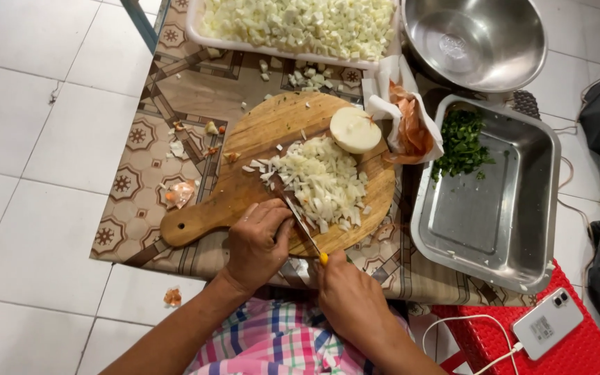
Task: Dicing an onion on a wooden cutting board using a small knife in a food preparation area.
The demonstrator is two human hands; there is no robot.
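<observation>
Chopped white onion (322, 184) is lying in a loose pile on the round wooden cutting board with a handle (258, 139), which is sitting near the front edge of the small table covered in a brown patterned cloth (140, 160). A peeled onion half (355, 129) is resting cut side down at the board's far edge, just beside the pile. The right hand (352, 298) is gripping the yellow handle of a thin-bladed knife (303, 229), fingers curled tight around it — the blade is reaching into the near side of the pile. The left hand (258, 243) is pressing down on the board's near edge, fingers bent and bunched beside the blade. At the table's far edge, a white tray of diced onion (300, 24) is sitting next to a round steel bowl (477, 42). Along the right edge, a rectangular steel pan (501, 208) is holding chopped green herbs (461, 142) in its far corner — papery onion skins (410, 132) are lying between pan and board.
</observation>
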